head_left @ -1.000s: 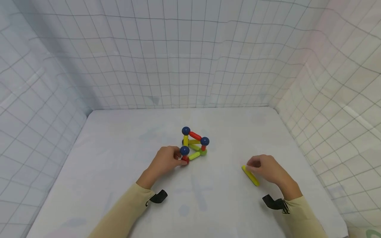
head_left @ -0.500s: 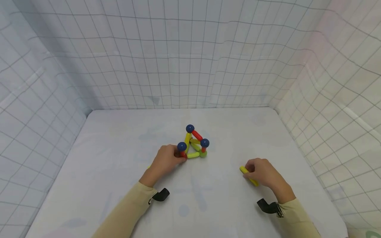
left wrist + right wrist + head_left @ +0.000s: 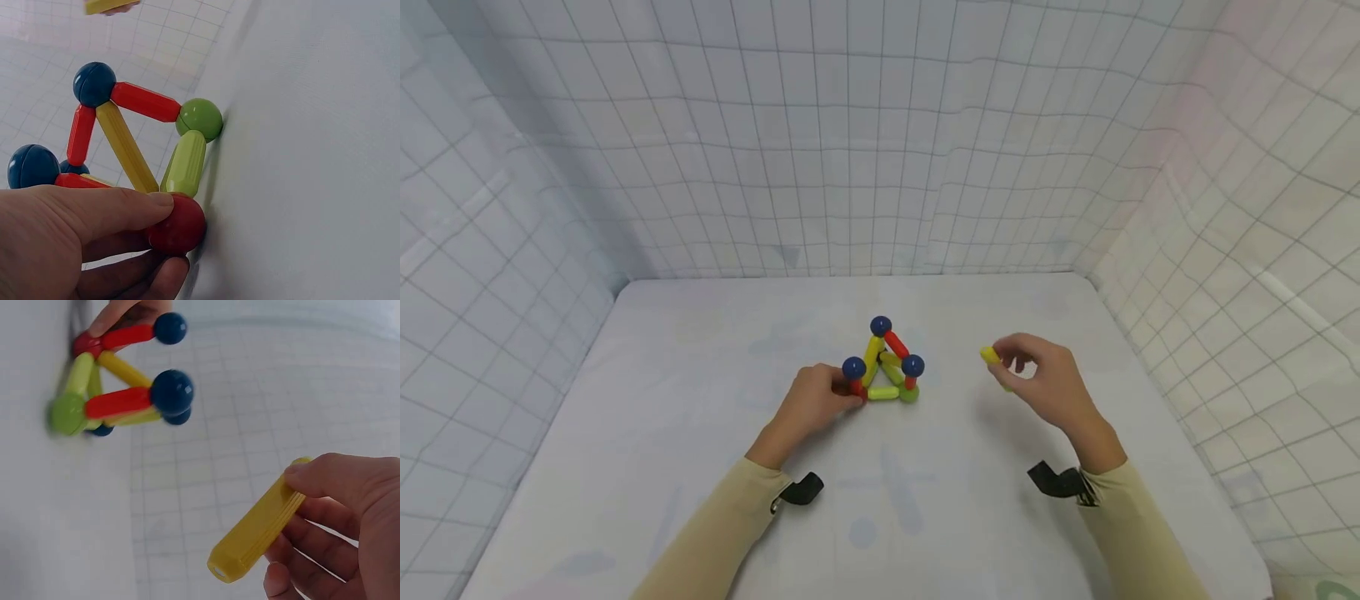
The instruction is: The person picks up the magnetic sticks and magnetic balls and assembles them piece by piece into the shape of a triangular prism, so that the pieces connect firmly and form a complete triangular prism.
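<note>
A frame of coloured rods and balls stands on the table in the head view, with blue balls (image 3: 913, 365) on top. At its near left corner my left hand (image 3: 811, 398) pinches the red ball (image 3: 178, 225) between thumb and fingers. A light green rod (image 3: 186, 164) runs from that ball to a green ball (image 3: 200, 119); red rods (image 3: 147, 102) and a long yellow rod (image 3: 128, 147) join other balls. Right of the frame, my right hand (image 3: 1041, 377) holds a loose yellow rod (image 3: 259, 525) by one end, raised off the table. The frame's far base is partly hidden.
The white table (image 3: 880, 517) spreads around the frame. White cloth with a grid pattern (image 3: 880, 142) encloses its back and both sides. Each wrist wears a black strap piece (image 3: 1060, 482).
My right hand has gripped the yellow rod and lifted it off the table, up and leftward toward the frame. The frame has turned slightly, its near left corner shifting left with my left hand.
</note>
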`<state>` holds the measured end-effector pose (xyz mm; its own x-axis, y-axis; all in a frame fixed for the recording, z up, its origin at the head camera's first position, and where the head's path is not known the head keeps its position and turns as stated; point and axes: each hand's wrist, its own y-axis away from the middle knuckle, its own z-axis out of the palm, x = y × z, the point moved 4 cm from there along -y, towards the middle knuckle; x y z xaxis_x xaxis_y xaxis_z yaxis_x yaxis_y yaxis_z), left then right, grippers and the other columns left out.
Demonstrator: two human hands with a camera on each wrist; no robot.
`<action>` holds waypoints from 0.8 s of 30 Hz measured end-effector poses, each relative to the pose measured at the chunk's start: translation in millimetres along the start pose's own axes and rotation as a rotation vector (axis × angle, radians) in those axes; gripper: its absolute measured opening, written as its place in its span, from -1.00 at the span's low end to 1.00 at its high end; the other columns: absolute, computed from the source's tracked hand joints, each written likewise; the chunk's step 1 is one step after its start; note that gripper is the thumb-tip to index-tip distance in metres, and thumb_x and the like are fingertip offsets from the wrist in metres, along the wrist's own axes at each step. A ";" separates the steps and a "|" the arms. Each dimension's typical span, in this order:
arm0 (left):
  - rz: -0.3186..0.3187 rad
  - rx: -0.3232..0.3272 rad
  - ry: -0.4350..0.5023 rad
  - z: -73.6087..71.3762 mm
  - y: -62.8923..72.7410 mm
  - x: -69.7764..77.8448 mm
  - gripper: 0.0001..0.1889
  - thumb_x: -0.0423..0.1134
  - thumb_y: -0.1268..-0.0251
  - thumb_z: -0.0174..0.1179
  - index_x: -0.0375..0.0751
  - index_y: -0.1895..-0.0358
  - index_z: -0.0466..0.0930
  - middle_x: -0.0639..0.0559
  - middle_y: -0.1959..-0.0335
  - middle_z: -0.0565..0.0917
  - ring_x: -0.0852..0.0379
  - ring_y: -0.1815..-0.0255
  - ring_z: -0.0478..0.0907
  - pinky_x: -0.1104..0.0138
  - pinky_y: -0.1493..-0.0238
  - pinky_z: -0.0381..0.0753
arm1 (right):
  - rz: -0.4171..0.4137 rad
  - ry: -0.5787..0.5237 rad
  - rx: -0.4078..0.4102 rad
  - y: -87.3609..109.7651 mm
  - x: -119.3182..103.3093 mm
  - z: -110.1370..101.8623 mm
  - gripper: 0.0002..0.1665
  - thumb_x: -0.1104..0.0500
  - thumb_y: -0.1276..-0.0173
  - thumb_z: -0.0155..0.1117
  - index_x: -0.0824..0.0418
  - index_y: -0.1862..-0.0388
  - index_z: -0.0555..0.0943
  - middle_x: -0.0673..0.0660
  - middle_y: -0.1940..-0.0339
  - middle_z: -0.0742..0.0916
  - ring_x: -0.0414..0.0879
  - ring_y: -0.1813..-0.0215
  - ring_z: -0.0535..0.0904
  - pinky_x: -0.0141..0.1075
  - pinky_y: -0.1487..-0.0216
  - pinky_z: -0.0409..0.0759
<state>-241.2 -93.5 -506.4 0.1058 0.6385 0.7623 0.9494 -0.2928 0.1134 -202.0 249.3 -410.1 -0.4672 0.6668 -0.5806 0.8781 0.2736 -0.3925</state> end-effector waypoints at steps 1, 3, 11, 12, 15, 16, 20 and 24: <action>-0.001 -0.003 -0.003 0.0 0.1 -0.2 -0.73 -0.25 -0.31 0.58 -0.29 0.01 0.84 0.05 0.24 0.82 0.12 0.21 0.70 0.16 0.02 0.75 | -0.038 -0.021 0.024 -9.9 -9.1 -0.7 -0.71 0.36 -0.34 0.58 0.16 -0.01 0.79 -0.06 0.19 0.79 0.03 0.20 0.68 -0.31 0.16 0.60; -0.001 -0.006 -0.005 0.0 0.8 -0.4 -0.74 -0.25 -0.31 0.58 -0.29 0.03 0.84 0.05 0.25 0.82 0.13 0.23 0.69 0.17 0.04 0.75 | -0.094 -0.068 0.041 -28.6 -26.7 2.5 -0.68 0.37 -0.34 0.58 0.17 -0.05 0.80 -0.06 0.15 0.80 0.08 0.15 0.69 -0.33 0.10 0.58; 0.078 0.037 -0.030 0.4 2.7 7.5 -0.83 -0.29 -0.28 0.59 -0.30 0.16 0.85 0.06 0.35 0.80 0.16 0.31 0.69 0.17 0.14 0.74 | -0.257 -0.162 -0.101 -79.4 -74.9 60.7 -0.75 0.25 -0.44 0.53 0.17 -0.07 0.78 -0.06 0.05 0.81 0.03 0.07 0.71 -0.07 0.02 0.70; 0.095 0.048 -0.039 0.5 3.2 8.3 -0.84 -0.30 -0.28 0.59 -0.30 0.19 0.84 0.05 0.37 0.80 0.16 0.32 0.69 0.16 0.15 0.73 | -0.265 -0.159 -0.130 -81.2 -76.5 69.9 -0.75 0.23 -0.44 0.54 0.18 -0.07 0.78 -0.05 0.05 0.81 0.03 0.06 0.71 -0.09 0.02 0.70; 0.129 0.071 -0.067 0.9 5.0 10.7 -0.85 -0.29 -0.27 0.59 -0.29 0.26 0.83 0.06 0.42 0.78 0.16 0.35 0.70 0.16 0.19 0.73 | -0.271 -0.132 -0.208 -81.6 -76.1 93.5 -0.76 0.22 -0.41 0.58 0.18 -0.03 0.80 -0.02 0.07 0.79 0.05 0.02 0.66 -0.08 0.06 0.67; 0.134 0.074 -0.077 1.1 5.3 10.9 -0.85 -0.29 -0.27 0.59 -0.29 0.27 0.83 0.07 0.43 0.78 0.16 0.36 0.70 0.16 0.20 0.73 | -0.268 -0.107 -0.228 -80.6 -74.7 100.1 -0.76 0.21 -0.40 0.59 0.17 -0.01 0.81 -0.02 0.08 0.78 0.03 -0.02 0.64 -0.08 0.05 0.65; 0.128 0.091 -0.117 0.1 5.5 10.2 -0.83 -0.26 -0.26 0.60 -0.28 0.31 0.82 0.07 0.47 0.76 0.16 0.40 0.68 0.18 0.26 0.71 | -0.271 0.035 -0.282 -75.8 -67.5 120.3 -0.77 0.17 -0.35 0.66 0.13 0.04 0.86 -0.04 0.13 0.77 0.00 -0.19 0.51 -0.04 -0.09 0.54; 0.116 0.109 -0.142 0.2 5.0 9.4 -0.79 -0.24 -0.24 0.61 -0.29 0.33 0.79 0.05 0.52 0.73 0.15 0.46 0.66 0.19 0.32 0.70 | -0.310 0.198 -0.291 -71.8 -61.7 131.4 -0.75 0.09 -0.36 0.66 0.09 0.02 0.88 -0.09 0.16 0.80 0.02 -0.29 0.42 0.02 -0.23 0.42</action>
<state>-235.3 -88.8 -498.8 0.2499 0.7013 0.6676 0.9539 -0.2967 -0.0453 -249.8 97.4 -439.9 -0.7085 0.6346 -0.3087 0.7055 0.6450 -0.2935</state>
